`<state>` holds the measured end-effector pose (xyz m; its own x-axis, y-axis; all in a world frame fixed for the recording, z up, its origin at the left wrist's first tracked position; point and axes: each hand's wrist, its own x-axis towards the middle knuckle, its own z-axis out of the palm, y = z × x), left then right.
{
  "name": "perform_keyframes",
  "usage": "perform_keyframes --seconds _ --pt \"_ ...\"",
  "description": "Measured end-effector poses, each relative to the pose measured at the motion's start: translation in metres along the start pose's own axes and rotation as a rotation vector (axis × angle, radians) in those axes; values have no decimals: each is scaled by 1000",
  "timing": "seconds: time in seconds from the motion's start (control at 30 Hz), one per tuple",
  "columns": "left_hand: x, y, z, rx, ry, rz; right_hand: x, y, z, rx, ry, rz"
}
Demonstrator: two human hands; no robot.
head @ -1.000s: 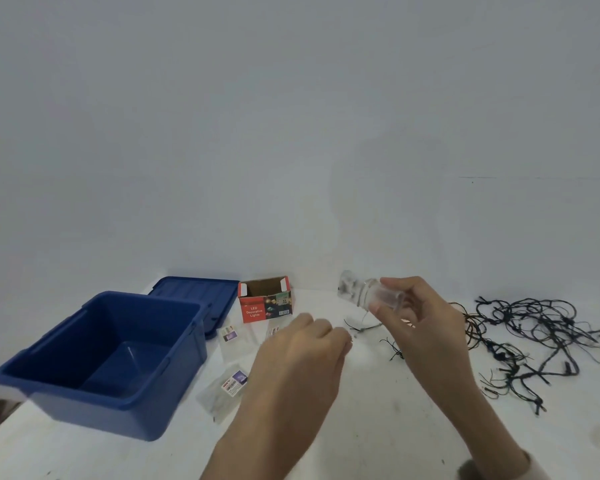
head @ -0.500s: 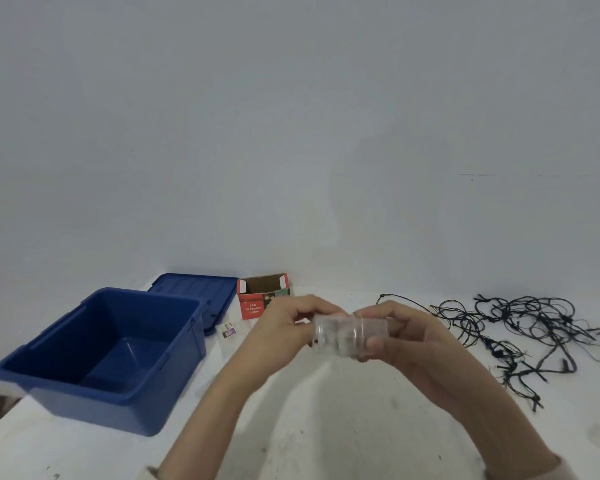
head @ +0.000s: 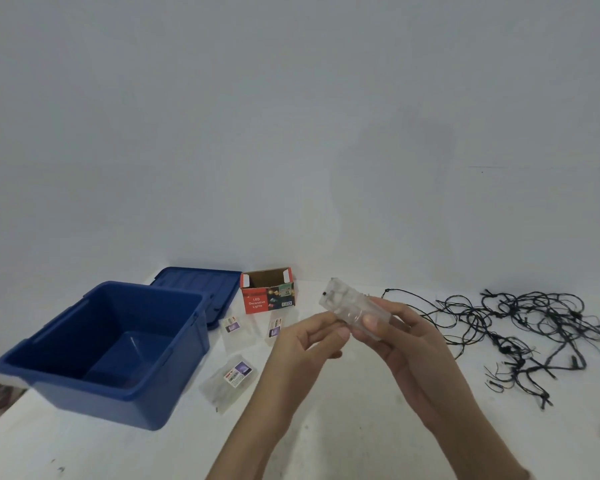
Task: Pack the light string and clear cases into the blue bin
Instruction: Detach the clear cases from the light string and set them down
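A clear case (head: 345, 303) is held up above the white table, tilted with its far end up and left. My right hand (head: 406, 341) grips its near end, thumb on top. My left hand (head: 305, 344) meets the case's lower left edge with its curled forefinger and thumb. The open blue bin (head: 118, 400) stands at the left with nothing in it. The black light string (head: 534, 327) lies tangled on the table at the right; one strand runs toward the case. Three flat clear packs with labels (head: 231, 381) (head: 231, 325) (head: 276, 329) lie between the bin and my hands.
The bin's blue lid (head: 194, 282) lies behind the bin. A red LED lights carton (head: 267, 296) stands open behind the packs. A plain wall closes off the table's far edge. The table's left edge (head: 0, 410) runs beside the bin.
The case went from my right hand alone to both hands held level, and is now tilted up to the left. My left hand has slid to the case's lower edge.
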<state>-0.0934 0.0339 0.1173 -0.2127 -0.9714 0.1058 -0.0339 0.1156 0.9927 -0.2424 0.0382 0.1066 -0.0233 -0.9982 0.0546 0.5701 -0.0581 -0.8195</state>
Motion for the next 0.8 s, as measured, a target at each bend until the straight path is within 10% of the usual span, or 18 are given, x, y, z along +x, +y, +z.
perform_keyframes --seconds 0.5,0.8 --pt "5 -49 -23 141 3 -189 17 29 -12 -736 -164 220" --pt "45 -79 -56 233 191 -253 44 55 -14 -737 6 178"
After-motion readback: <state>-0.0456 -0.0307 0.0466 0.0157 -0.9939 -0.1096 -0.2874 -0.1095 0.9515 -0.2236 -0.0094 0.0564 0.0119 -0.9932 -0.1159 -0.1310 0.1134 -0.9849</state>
